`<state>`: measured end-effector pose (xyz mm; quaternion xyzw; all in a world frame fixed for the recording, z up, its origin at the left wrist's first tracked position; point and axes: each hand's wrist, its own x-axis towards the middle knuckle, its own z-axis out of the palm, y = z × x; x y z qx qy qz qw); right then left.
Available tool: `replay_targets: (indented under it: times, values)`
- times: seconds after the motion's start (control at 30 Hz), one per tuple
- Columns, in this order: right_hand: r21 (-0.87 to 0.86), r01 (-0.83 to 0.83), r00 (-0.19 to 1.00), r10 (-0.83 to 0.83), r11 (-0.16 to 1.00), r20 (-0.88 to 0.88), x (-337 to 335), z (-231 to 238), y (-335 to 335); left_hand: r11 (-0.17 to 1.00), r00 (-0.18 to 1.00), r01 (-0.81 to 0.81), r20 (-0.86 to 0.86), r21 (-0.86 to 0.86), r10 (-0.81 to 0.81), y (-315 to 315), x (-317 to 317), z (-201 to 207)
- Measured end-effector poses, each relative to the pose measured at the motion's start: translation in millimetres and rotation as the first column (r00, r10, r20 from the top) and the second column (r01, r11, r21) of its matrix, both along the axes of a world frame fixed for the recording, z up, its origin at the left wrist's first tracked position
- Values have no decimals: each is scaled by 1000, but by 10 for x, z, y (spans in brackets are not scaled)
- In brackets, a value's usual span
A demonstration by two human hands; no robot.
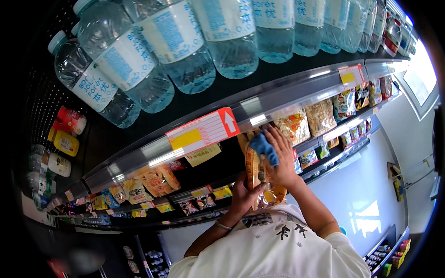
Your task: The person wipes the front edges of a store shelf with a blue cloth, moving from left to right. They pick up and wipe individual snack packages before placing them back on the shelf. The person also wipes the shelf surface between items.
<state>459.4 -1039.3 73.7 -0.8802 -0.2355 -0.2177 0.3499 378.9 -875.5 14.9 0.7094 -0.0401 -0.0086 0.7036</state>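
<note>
My left hand (pixel 244 194) grips the lower part of an orange snack bag (pixel 256 172), held upright in front of a shop shelf. My right hand (pixel 278 155) presses a blue cloth (pixel 265 147) against the upper front of that bag, fingers spread over it. Both forearms rise from my white printed shirt (pixel 278 241) at the bottom of the view. The bag's lower end with clear film shows between my wrists.
Large clear water bottles (pixel 171 41) fill the top shelf. A red, white and yellow price tag (pixel 202 132) sits on the shelf rail (pixel 259 104). More snack bags (pixel 320 116) hang to the right, smaller packets (pixel 157 180) on shelves to the left. White floor (pixel 361 185) lies right.
</note>
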Motion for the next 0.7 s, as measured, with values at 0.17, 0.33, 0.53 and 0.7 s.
replay_targets:
  times: [0.17, 0.33, 0.53, 0.7]
  values:
    - [148, 99, 994, -89, 984, -70, 2, -302, -149, 991, 998, -62, 13, -122, 64, 29, -11, 186]
    - [614, -79, 945, 254, 786, -204, -295, -336, 45, 932, 990, -139, -29, -336, 137, 117, 42, 287]
    - [863, 216, 650, 593, 456, -476, -418, -449, -39, 891, 997, 44, -31, -452, -65, 519, 156, 363]
    - [933, 357, 452, 866, 47, -216, -249, -65, -80, 700, 946, 95, -156, -708, -286, 428, -43, 507]
